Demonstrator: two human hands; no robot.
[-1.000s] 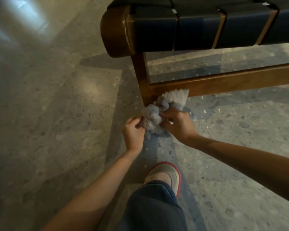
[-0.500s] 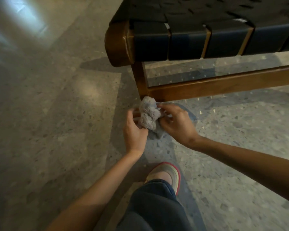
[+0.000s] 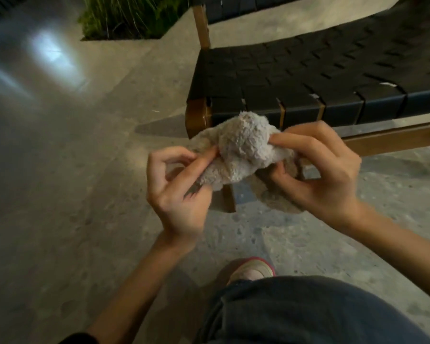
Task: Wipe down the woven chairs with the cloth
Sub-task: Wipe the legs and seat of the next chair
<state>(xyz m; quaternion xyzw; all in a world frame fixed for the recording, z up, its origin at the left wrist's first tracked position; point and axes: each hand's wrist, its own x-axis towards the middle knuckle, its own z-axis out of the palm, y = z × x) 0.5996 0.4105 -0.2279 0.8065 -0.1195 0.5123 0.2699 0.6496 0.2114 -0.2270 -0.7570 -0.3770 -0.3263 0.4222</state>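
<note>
Speckled grey stone floor [image 3: 60, 194] lies under the crumpled pale fluffy cloth [image 3: 243, 145], held just before the black woven wooden-framed chair [image 3: 296, 75]. Left hand [image 3: 176, 192] fingers pinch one end; right hand [image 3: 325, 175] fingers grip the other. Wiping seemingly not yet under way here.

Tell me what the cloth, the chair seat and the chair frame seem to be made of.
The fluffy pale grey cloth looks like terry or microfibre: nubbly pile, soft bunching. The dark woven chair seat seems flat straps, leather or webbing; I cannot tell which. The brown chair frame looks like varnished wood, slightly glossy.
</note>
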